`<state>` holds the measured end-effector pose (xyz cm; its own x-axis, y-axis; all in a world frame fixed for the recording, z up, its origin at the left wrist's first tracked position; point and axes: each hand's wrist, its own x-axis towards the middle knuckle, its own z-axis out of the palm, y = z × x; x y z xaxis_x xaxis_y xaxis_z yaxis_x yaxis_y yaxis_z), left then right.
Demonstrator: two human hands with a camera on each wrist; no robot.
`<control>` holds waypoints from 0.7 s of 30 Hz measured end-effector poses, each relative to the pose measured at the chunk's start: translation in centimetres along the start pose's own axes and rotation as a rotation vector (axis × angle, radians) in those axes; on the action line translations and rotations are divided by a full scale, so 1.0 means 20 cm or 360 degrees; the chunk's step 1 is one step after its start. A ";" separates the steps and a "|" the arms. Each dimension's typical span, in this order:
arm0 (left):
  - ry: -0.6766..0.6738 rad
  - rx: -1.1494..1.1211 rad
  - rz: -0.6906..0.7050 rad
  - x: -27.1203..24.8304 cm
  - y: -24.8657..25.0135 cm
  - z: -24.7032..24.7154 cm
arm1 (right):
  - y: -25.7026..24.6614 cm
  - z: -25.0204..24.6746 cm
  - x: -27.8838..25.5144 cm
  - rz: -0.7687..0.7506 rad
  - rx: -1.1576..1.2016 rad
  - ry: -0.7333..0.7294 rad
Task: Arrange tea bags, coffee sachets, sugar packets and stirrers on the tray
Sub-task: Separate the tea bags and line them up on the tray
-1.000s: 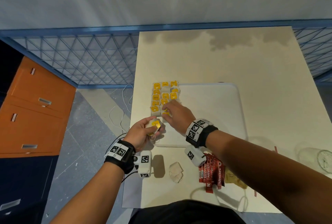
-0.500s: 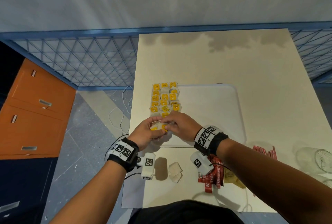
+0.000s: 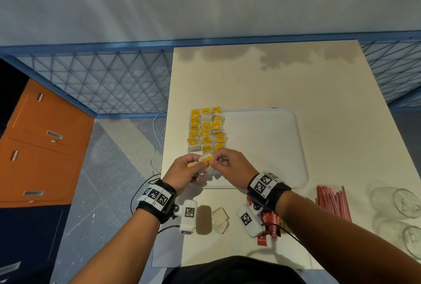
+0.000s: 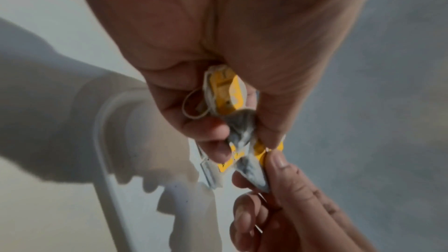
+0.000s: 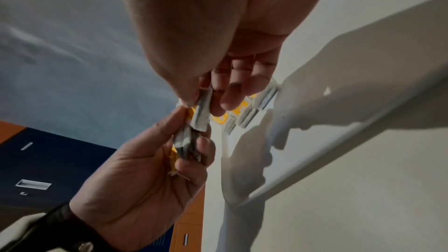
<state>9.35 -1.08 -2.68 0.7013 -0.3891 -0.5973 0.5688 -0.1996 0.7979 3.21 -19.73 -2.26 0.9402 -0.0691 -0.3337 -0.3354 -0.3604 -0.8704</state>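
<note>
Several tea bags with yellow tags point(image 3: 206, 129) lie in rows on the left part of the white tray point(image 3: 268, 147). Above the tray's near left corner, my left hand point(image 3: 201, 165) holds a small bunch of tea bags point(image 4: 224, 91) in its curled fingers. My right hand point(image 3: 215, 162) meets it and pinches one tea bag point(image 5: 201, 108) of that bunch between thumb and forefinger. In the left wrist view my right hand's fingertips point(image 4: 276, 162) pinch that bag's edge. The tray's rim point(image 5: 315, 160) lies just below both hands.
On the table near me lie two loose tea bags point(image 3: 219, 220), red coffee sachets point(image 3: 271, 224) partly under my right wrist, and a bundle of red stirrers point(image 3: 332, 204). Clear glasses point(image 3: 396, 204) stand at the right. The table's left edge point(image 3: 167, 147) drops to the floor.
My right hand drew back from the rows of tea bags to my left hand. Both hands now meet over the tray's near left corner, sharing the bunch.
</note>
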 end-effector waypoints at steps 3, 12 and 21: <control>0.0073 0.0277 0.0139 0.00 0.01 -0.01 | -0.02 0.02 -0.02 -0.0004 0.0076 0.0024; 0.0088 0.0808 0.0316 0.09 0.06 -0.11 | 0.04 0.06 0.02 0.0096 -0.0020 -0.0029; 0.0207 0.1486 0.0205 0.25 0.12 -0.17 | 0.10 0.01 0.03 0.0195 -0.0061 -0.0057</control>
<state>15.52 -0.47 -4.04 0.8090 -0.3661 -0.4599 -0.0496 -0.8221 0.5672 3.05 -20.29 -4.15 0.8894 -0.0817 -0.4498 -0.4443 -0.3864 -0.8083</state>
